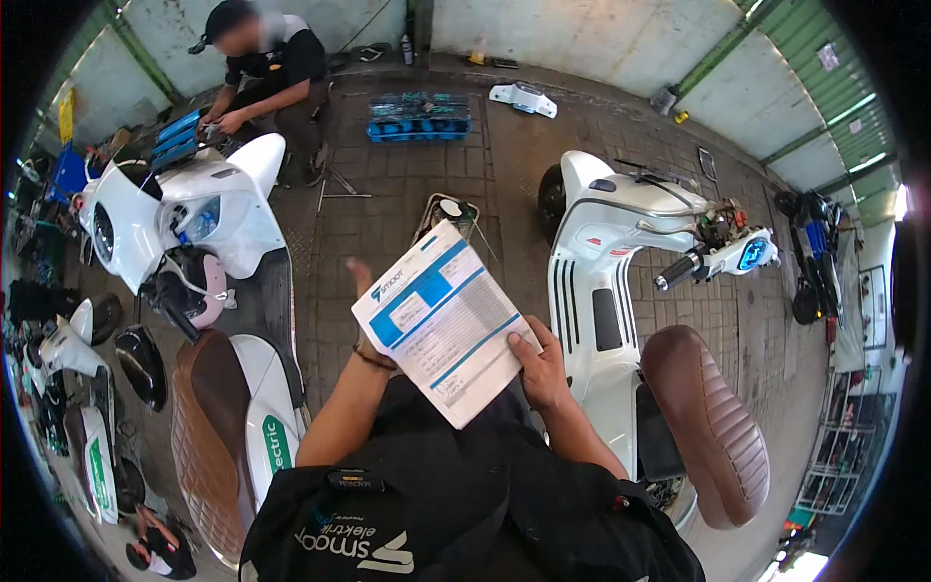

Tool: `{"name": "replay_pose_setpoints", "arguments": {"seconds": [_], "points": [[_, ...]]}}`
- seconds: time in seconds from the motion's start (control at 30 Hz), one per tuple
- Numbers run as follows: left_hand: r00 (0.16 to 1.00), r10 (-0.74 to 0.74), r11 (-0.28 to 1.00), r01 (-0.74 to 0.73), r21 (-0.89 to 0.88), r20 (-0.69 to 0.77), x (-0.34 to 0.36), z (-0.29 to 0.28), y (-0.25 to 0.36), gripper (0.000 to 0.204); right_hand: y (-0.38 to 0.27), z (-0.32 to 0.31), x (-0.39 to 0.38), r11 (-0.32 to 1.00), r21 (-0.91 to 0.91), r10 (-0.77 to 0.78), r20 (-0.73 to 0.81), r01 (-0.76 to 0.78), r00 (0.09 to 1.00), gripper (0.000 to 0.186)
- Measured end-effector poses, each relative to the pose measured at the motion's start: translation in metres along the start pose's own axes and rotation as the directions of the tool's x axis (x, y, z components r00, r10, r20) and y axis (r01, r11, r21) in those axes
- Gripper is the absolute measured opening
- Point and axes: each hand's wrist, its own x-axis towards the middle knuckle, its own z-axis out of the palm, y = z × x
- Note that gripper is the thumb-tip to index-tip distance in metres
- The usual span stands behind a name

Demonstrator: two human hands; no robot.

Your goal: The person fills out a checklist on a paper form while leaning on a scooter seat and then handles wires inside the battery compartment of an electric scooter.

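A form pad [446, 325], white with blue bands and handwriting, is tilted in front of my chest. My right hand [541, 364] grips its right edge, thumb on top and the other fingers mostly hidden beneath. At the pad's left edge is my left hand [361, 281], partly covered by the paper. What shows of its fingers is slightly blurred, stretched upward and off the pad's face; whether the hidden part touches the pad's underside I cannot tell. A dark bracelet [373, 359] circles my left wrist.
White scooters flank me: one with a brown quilted seat [208, 427] at left, another with its handlebar [713, 262] uncovered at right. Ahead lie a small tray [468, 218], a blue-and-black toolbox [417, 126] and a white panel [524, 99]. A co-worker [276, 73] crouches at the far left.
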Motion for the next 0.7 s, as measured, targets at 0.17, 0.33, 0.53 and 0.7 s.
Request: {"name": "replay_pose_setpoints", "arguments": {"seconds": [0.17,0.33,0.53,0.7], "points": [[0.952,0.276,0.888,-0.200,0.414,-0.132,-0.014,0.004,-0.019,0.117,-0.008,-0.001,-0.001,0.996,-0.015,-0.087,-0.149,0.086,0.985,0.027],[0.944,0.297,0.531,-0.041,0.846,-0.141,-0.004,0.019,-0.017,0.054,-0.008,-0.003,-0.002,0.992,-0.087,-0.100,-0.145,0.088,0.984,0.027],[0.914,0.342,0.556,-0.012,0.831,-0.216,0.004,0.037,-0.014,0.035,0.003,-0.002,-0.007,0.975,-0.171,-0.159,-0.107,0.140,0.981,0.025],[0.910,0.321,0.593,0.024,0.805,-0.263,0.003,0.038,-0.008,0.042,0.005,-0.001,-0.006,0.979,-0.164,-0.141,-0.089,0.125,0.986,0.022]]}}
